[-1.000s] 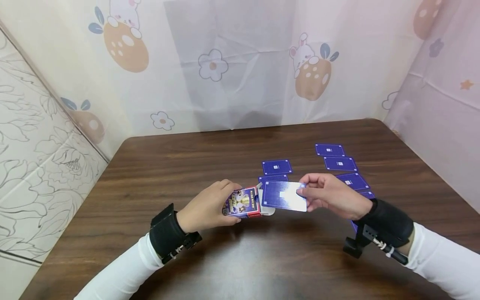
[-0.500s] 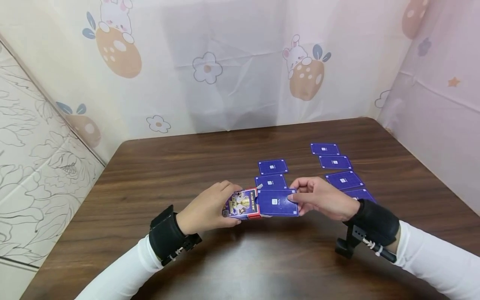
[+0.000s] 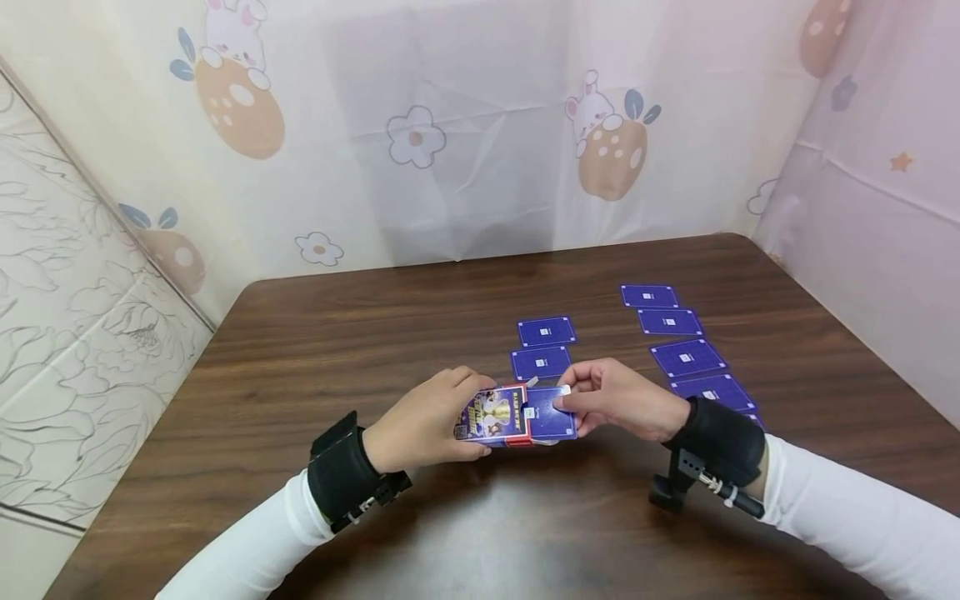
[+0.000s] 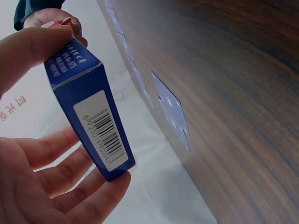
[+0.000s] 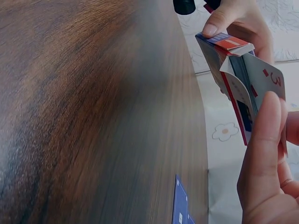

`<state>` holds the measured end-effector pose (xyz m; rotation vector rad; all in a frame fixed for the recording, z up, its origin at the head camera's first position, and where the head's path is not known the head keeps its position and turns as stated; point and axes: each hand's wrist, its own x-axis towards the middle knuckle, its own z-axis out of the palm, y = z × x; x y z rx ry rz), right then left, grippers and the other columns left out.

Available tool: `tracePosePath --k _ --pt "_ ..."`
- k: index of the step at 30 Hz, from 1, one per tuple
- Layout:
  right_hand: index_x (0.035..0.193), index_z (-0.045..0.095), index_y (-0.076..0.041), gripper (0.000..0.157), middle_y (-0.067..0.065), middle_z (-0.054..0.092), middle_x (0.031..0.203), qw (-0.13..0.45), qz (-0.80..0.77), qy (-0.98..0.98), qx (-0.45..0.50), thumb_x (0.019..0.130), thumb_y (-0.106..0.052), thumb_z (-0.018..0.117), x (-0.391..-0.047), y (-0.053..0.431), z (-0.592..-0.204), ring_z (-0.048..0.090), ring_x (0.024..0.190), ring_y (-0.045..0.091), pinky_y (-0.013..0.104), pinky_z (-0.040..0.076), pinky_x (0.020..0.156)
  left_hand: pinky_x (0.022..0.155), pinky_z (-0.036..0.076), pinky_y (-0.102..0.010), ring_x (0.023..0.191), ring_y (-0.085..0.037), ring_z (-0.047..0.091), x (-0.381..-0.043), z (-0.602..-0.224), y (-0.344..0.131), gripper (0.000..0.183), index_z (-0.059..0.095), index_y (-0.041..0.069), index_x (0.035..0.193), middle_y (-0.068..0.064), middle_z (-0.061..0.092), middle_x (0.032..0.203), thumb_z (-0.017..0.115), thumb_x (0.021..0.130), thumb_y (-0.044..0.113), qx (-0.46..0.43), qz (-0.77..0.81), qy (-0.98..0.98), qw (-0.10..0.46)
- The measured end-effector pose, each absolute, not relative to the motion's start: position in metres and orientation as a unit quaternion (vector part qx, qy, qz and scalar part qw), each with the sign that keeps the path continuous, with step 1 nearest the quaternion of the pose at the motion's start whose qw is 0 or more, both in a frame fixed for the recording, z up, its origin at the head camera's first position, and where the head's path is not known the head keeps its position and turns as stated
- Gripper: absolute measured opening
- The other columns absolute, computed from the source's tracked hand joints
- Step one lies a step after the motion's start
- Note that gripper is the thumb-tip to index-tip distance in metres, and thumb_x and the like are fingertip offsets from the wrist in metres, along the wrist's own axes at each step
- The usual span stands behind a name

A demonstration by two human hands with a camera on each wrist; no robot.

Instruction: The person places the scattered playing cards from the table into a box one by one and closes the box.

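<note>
My left hand [image 3: 427,421] grips a blue and red playing-card box [image 3: 491,414] between thumb and fingers, over the table. The box's barcode end [image 4: 103,130] shows in the left wrist view, with the thumb on one narrow side and fingertips on the other. At its open end, my right hand [image 3: 618,400] pinches a blue-backed playing card [image 3: 551,414], which is partly inside the box. In the right wrist view, that card's white face [image 5: 266,77] shows a red 3 and a diamond. More cards fill the box beside it, and a white flap stands bent out at the opening.
Two blue-backed cards [image 3: 546,332] lie on the wooden table [image 3: 360,333] just beyond the hands. Farther right, several more cards [image 3: 687,357] form a slanting column, its near end partly behind the right wrist strap. A patterned curtain [image 3: 487,167] hangs behind the table.
My right hand has moved left, and the card has gone from in front of the box's opening to partly inside it. The left hand keeps its grip on the box, shifting slightly right.
</note>
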<state>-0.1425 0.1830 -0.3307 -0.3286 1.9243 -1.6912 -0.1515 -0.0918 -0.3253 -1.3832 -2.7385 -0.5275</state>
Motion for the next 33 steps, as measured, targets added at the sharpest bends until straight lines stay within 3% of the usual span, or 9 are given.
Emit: tracePosePath --k 11,19,33 --pt "0.100 0.053 0.006 0.031 0.017 0.061 0.095 0.267 -0.613 0.736 -0.108 0.085 -0.019 0.064 -0.1417 0.1752 -0.3316 0.059 0.076 0.024 0.031 0.050 0.065 0.078 0.040 -0.027 0.092 -0.011 0.044 -0.1495 -0.3254 -0.0912 0.068 0.046 0.010 0.123 0.000 0.050 0.110 0.074 0.069 0.040 -0.441 -0.161 -0.883 0.000" --pt "0.099 0.054 0.006 0.032 0.016 0.061 0.092 0.279 -0.621 0.726 -0.099 0.085 -0.022 0.063 -0.1397 0.1780 -0.3326 0.060 0.074 0.023 0.035 0.049 0.071 0.077 0.040 -0.027 0.092 -0.011 0.044 -0.1501 -0.3258 -0.0938 0.068 0.046 0.010 0.122 0.000 0.051 0.108 0.075 0.068 0.040 -0.442 -0.165 -0.882 0.013" --pt "0.099 0.056 0.008 0.028 0.016 0.061 0.082 0.284 -0.627 0.719 -0.100 0.086 -0.016 0.061 -0.1374 0.1746 -0.3302 0.061 0.069 0.021 0.034 0.050 0.068 0.079 0.041 -0.028 0.093 -0.011 0.045 -0.1503 -0.3266 -0.0970 0.067 0.047 0.010 0.122 -0.001 0.051 0.110 0.074 0.069 0.040 -0.436 -0.164 -0.885 0.010"
